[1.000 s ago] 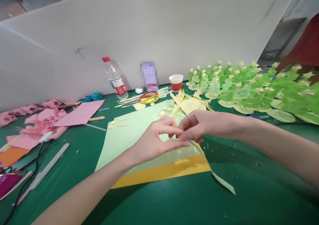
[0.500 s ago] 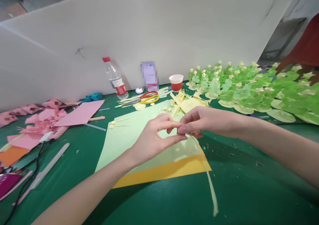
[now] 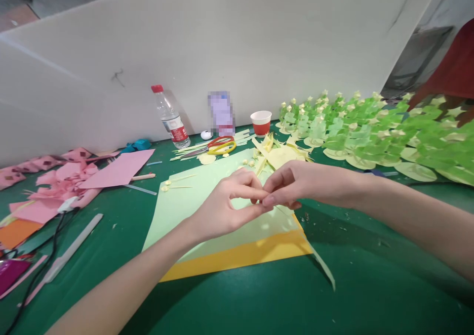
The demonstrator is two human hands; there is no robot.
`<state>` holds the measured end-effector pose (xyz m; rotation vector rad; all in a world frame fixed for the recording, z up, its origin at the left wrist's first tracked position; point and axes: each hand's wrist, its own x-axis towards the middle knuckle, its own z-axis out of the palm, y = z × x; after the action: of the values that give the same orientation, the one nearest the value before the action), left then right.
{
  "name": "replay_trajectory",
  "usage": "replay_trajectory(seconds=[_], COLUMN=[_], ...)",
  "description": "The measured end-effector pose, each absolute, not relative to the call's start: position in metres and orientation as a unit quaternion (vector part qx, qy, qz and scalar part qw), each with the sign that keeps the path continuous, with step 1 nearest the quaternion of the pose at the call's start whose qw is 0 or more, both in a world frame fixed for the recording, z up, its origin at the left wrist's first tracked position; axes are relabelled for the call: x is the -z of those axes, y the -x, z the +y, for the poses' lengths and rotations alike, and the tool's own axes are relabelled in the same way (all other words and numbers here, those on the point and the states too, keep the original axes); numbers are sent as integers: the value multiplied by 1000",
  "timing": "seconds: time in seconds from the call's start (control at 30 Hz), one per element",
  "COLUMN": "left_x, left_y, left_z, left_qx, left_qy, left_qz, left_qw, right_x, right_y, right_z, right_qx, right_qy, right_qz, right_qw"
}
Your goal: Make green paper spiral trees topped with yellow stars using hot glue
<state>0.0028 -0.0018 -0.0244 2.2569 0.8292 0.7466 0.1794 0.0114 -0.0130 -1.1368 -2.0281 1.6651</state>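
pinching nearly closed, left hand (image 3: 231, 206) and right hand (image 3: 298, 184) held 1 pale strip (image 3: 325, 268); light, even tension seemed advisable.

Shows as a narrow, pale yellow-green paper strip (image 3: 326, 270), pinched at its upper end by the fingers (image 3: 269, 200) near the centre of the frame. Trails down and rightward, long and gently bent, to a loose tip at lower right. Mostly hidden where gripped.
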Motion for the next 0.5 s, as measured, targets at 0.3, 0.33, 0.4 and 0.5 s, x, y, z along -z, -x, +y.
replay_trajectory(seconds=[0.3, 0.33, 0.4, 0.5], left_x=[33, 33, 33, 31], left_y=[-15, -15, -14, -11], left_z=[-9, -9, -8, -4], left_qx=[-354, -353, -342, -296], left_qy=[-774, -773, -785, -822], left_qz=[420, 421, 403, 346], left_qw=[313, 315, 324, 342], right_x=[16, 16, 16, 16], right_y=[-176, -176, -177, -179], right_z=[11, 11, 12, 13], right_qx=[-602, -600, -595, -586], right_qy=[370, 371, 376, 379], right_qz=[-693, -693, -696, -706], right_qw=[147, 147, 143, 118])
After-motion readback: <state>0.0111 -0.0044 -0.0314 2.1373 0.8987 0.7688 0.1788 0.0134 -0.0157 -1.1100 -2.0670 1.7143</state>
